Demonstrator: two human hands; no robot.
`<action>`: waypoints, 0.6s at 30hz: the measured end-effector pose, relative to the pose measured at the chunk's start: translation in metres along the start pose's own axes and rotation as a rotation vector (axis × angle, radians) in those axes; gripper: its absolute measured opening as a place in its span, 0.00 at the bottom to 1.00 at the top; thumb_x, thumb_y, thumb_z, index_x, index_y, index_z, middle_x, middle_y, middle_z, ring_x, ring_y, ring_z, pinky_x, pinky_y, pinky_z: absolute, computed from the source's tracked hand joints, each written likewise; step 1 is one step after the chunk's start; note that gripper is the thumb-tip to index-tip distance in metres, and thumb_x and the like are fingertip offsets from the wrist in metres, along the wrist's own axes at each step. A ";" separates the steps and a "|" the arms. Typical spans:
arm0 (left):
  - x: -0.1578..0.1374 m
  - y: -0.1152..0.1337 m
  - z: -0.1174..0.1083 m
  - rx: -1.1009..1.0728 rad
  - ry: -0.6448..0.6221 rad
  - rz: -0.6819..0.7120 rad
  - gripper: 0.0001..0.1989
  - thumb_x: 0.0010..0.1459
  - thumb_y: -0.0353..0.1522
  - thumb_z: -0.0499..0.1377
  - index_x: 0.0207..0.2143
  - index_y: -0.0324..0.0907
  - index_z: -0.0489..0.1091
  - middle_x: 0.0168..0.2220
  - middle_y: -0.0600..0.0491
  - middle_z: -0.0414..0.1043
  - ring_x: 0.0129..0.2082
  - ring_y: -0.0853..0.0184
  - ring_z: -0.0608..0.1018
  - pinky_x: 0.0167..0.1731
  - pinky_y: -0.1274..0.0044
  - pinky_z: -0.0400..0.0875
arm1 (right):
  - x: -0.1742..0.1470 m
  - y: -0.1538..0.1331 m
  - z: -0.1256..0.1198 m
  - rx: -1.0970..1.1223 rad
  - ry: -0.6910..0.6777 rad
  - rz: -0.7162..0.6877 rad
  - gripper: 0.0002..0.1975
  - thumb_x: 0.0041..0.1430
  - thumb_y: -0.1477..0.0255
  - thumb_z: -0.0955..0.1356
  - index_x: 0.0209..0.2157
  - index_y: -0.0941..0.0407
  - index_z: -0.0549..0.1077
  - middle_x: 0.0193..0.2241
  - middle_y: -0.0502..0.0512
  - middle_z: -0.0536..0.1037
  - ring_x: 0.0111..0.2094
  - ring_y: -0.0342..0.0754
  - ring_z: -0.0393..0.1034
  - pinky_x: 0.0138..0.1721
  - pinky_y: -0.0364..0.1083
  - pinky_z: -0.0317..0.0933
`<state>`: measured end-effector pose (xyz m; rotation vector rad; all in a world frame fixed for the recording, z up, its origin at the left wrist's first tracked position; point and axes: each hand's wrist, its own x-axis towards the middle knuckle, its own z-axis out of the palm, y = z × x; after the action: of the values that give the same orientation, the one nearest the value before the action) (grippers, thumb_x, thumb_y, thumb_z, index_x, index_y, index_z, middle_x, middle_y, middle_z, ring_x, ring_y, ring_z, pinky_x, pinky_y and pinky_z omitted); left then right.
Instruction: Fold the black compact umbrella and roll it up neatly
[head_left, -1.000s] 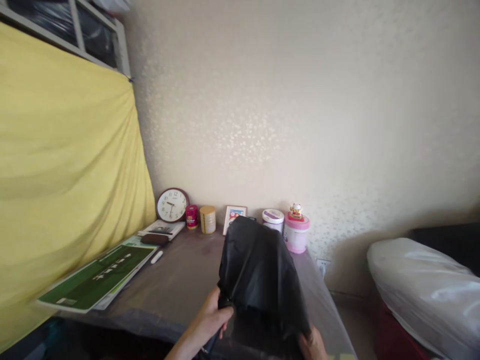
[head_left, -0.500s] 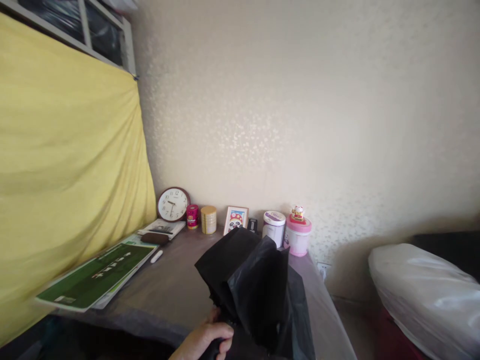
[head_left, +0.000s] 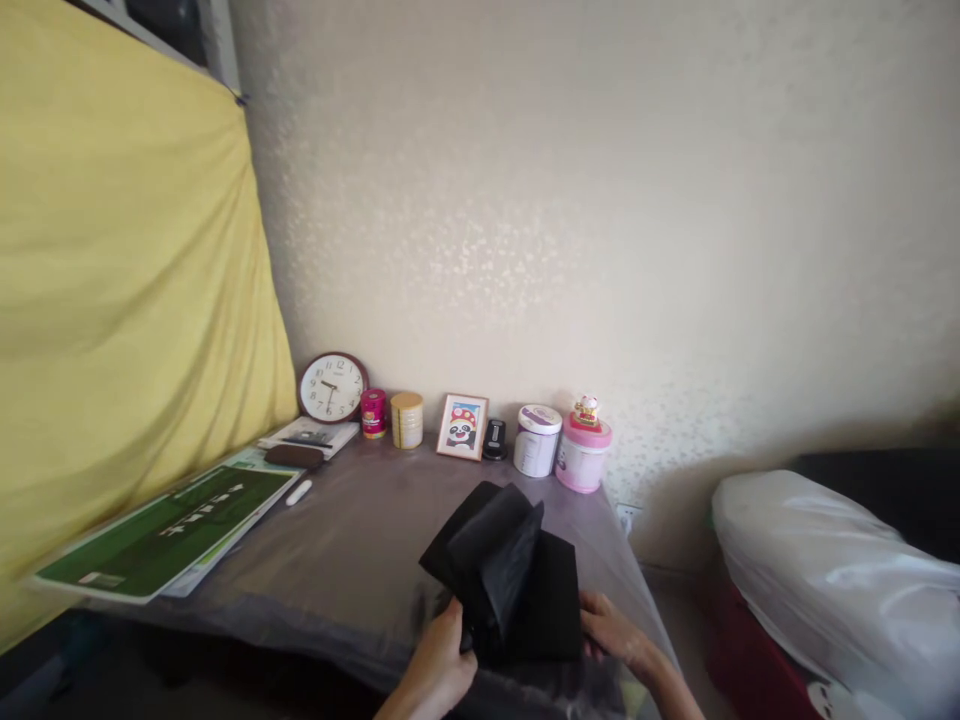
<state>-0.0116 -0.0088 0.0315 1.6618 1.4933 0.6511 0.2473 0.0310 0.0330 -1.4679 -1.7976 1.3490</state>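
Observation:
A black plastic bag [head_left: 510,575] lies crumpled and partly folded on the near right part of the brown table [head_left: 360,560]. My left hand [head_left: 439,665] grips the bag's near left edge, fingers closed on the plastic. At the bag's near right corner, my right hand [head_left: 615,632] rests with its fingers touching the plastic; whether it pinches the bag is unclear.
Along the wall stand a round clock [head_left: 331,387], a red tin [head_left: 373,413], a yellow tin [head_left: 406,419], a framed panda picture [head_left: 463,426], a white jar [head_left: 537,440] and a pink jar [head_left: 583,455]. Green boards [head_left: 169,530] lie left. A plastic-wrapped bundle [head_left: 832,590] sits right.
The bag, held up high before, has come down flat onto the table. My right hand has come back into view at the bag's right corner. The view shifted slightly downward.

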 end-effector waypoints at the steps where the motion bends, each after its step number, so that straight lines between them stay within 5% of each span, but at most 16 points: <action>1: 0.000 0.001 0.003 0.034 0.019 0.013 0.32 0.44 0.22 0.54 0.54 0.44 0.55 0.48 0.49 0.68 0.43 0.65 0.74 0.42 0.78 0.66 | -0.007 0.005 -0.003 -0.007 0.023 0.031 0.13 0.47 0.61 0.63 0.21 0.57 0.67 0.10 0.43 0.61 0.11 0.36 0.51 0.14 0.37 0.46; 5: -0.004 0.008 0.017 0.410 0.044 0.026 0.39 0.42 0.17 0.50 0.59 0.38 0.48 0.55 0.39 0.59 0.42 0.59 0.74 0.42 0.71 0.66 | -0.036 0.022 -0.015 -0.063 0.133 0.119 0.12 0.48 0.62 0.62 0.21 0.56 0.67 0.08 0.42 0.62 0.10 0.37 0.52 0.14 0.38 0.47; 9: -0.008 0.014 0.023 0.658 0.022 0.027 0.43 0.40 0.16 0.49 0.61 0.35 0.42 0.58 0.34 0.53 0.41 0.57 0.75 0.40 0.70 0.68 | -0.052 0.032 -0.031 -0.207 0.277 0.111 0.12 0.48 0.62 0.63 0.19 0.54 0.70 0.13 0.49 0.71 0.16 0.44 0.65 0.18 0.41 0.57; 14: -0.006 0.006 0.011 0.480 -0.042 0.073 0.42 0.45 0.23 0.53 0.62 0.36 0.37 0.62 0.36 0.46 0.47 0.55 0.73 0.45 0.69 0.67 | -0.048 0.011 -0.044 -0.481 0.769 -0.131 0.12 0.52 0.65 0.62 0.30 0.53 0.74 0.31 0.56 0.78 0.31 0.49 0.72 0.36 0.46 0.65; 18: -0.006 -0.004 0.002 0.110 -0.079 0.156 0.40 0.46 0.26 0.53 0.62 0.41 0.41 0.62 0.44 0.49 0.53 0.61 0.68 0.51 0.73 0.62 | -0.034 -0.032 -0.031 -0.539 0.753 -0.320 0.15 0.58 0.67 0.59 0.43 0.54 0.70 0.34 0.55 0.75 0.33 0.47 0.71 0.36 0.45 0.65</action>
<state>-0.0132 -0.0153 0.0276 1.8802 1.3745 0.5874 0.2685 0.0131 0.0816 -1.5507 -1.7987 0.0913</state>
